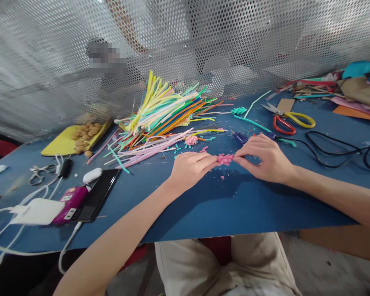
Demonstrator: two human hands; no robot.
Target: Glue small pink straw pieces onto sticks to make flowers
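Note:
Between my two hands, just above the blue table, is a pink cluster of short cut pieces (pixel 225 159). My left hand (pixel 191 167) pinches its left end, and the fingertips of my right hand (pixel 262 158) are closed on its right end. Loose pink bits lie on the table around it. Just behind my right hand rests a dark blue glue gun (pixel 241 137), partly hidden by that hand. A rounder pink cluster (pixel 191 141) sits beyond my left hand, and a similar teal cluster (pixel 239 111) lies farther back.
A heap of coloured craft stems (pixel 169 111) fills the back middle. Scissors (pixel 285 117) and a black cord (pixel 320 160) lie to the right. At left are a phone (pixel 100 195), a white charger (pixel 43 211), cables and a yellow sheet (pixel 60 142) with walnuts. Perforated metal (pixel 203 41) stands behind.

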